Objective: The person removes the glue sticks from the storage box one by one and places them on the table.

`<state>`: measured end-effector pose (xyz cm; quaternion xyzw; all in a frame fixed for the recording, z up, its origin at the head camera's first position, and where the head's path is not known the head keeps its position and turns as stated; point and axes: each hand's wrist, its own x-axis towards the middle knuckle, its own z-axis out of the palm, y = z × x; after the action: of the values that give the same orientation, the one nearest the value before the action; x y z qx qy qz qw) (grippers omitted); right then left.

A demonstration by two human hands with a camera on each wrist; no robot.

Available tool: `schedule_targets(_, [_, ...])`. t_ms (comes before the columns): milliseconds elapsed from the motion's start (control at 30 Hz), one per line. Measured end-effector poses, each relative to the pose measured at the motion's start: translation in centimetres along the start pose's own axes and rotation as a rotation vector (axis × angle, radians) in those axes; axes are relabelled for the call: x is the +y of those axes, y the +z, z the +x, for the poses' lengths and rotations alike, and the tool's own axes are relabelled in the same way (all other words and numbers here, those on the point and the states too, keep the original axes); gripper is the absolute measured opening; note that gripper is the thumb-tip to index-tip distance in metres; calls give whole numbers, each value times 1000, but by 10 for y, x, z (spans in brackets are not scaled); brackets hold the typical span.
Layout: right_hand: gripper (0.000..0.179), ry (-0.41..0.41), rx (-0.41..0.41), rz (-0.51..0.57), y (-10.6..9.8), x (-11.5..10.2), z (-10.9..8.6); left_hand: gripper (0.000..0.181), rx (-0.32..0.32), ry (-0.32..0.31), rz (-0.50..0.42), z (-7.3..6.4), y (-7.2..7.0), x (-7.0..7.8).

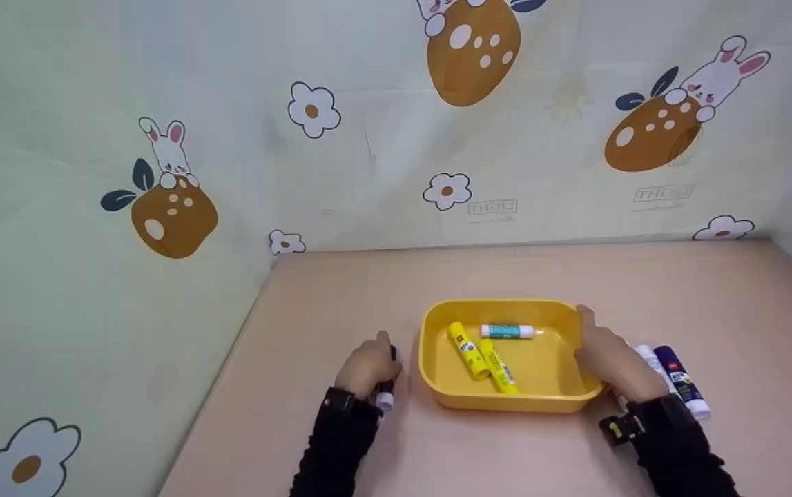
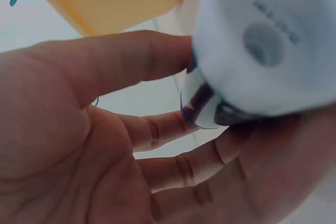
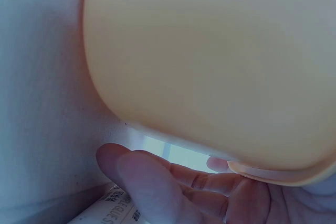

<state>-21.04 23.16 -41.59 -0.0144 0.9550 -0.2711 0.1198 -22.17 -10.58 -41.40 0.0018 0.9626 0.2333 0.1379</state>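
Note:
On the table stands a yellow plastic tray (image 1: pixel 506 402) with two yellow glue sticks (image 1: pixel 468 351) and a white-and-teal glue stick (image 1: pixel 507 332) lying inside. Left of the tray, my left hand (image 1: pixel 368 362) grips a dark blue glue stick with a white base (image 1: pixel 385 397). The left wrist view shows its white end (image 2: pixel 268 45) up close, thumb on one side and fingers around the other. My right hand (image 1: pixel 613 355) holds the tray's right side at the rim. Its fingers (image 3: pixel 157 187) lie along the tray's outer wall (image 3: pixel 210 66) in the right wrist view.
Beside my right hand lie a dark blue glue stick (image 1: pixel 680 379) and a white glue stick (image 1: pixel 651 362), partly hidden by the hand and wrist. Patterned cloth (image 1: pixel 368 172) rises behind the table (image 1: pixel 340 290) and along its left side.

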Motion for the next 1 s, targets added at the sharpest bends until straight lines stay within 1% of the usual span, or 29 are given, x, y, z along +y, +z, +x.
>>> schedule_targets(67, [68, 0, 4, -9, 1, 0, 1, 37, -3, 2, -4, -1, -1, 0])
schedule_targets(167, [68, 12, -2, -4, 1, 0, 1, 38, 1, -2, -6, -2, -2, 0])
schedule_targets(333, [68, 15, -8, 13, 1, 0, 0, 45, -4, -18, -26, -4, -5, 1])
schedule_targets(433, [68, 12, -8, 21, 1, 0, 0, 51, -5, -15, -42, -6, -9, 2])
schedule_targets(533, [68, 7, -4, 21, 1, 0, 0, 51, 28, 6, -59, -7, -15, 5])
schedule_targets(633, [69, 4, -3, 19, 1, 1, 0, 48, 98, 72, -82, -8, -21, 12])
schedule_targets(733, [70, 1, -7, 22, 1, 1, 1, 44, 169, 172, -139, -10, -24, 21])
schedule_targets(800, [71, 0, -8, 23, 0, 2, 1, 41, 200, 242, -179, -13, -24, 27])
schedule_targets(900, [71, -16, 4, 12, 0, 2, 1, 38, 209, 326, -213, -18, -20, 37])
schedule_targets(1000, [69, -24, 16, -6, 1, 2, 0, 35, 184, 363, -220, -20, -13, 47])
